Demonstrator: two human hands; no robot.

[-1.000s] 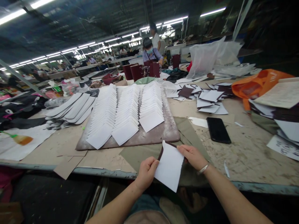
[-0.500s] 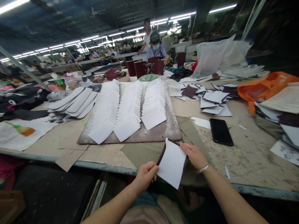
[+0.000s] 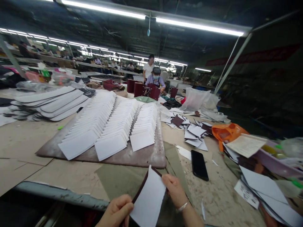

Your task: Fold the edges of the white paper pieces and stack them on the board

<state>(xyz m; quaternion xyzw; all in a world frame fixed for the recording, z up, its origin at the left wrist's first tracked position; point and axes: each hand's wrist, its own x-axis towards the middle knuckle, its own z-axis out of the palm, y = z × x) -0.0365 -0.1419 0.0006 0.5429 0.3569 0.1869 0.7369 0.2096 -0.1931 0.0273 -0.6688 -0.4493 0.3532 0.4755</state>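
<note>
Between my two hands is a white-faced piece (image 3: 149,198) with a dark brown folded edge along its left and top sides. My left hand (image 3: 118,210) pinches it at the lower left, thumb on top. At its upper right corner my right hand (image 3: 174,190), with a bangle at the wrist, is closed on it. The piece is tilted over the table's front edge, above an olive cloth (image 3: 115,179). Beyond it, a dark board (image 3: 142,161) bears three rows of overlapping white pieces (image 3: 78,148).
A black phone (image 3: 199,165) lies to the right, near loose white and brown pieces (image 3: 195,132) and an orange bag (image 3: 228,130). Stacked white curved panels (image 3: 59,105) lie at the left. A co-worker (image 3: 156,78) sits at the far side, with another person standing behind.
My view has tilted up and shifted, so the table and my hands sit lower and further left. Both hands still hold the same piece.
</note>
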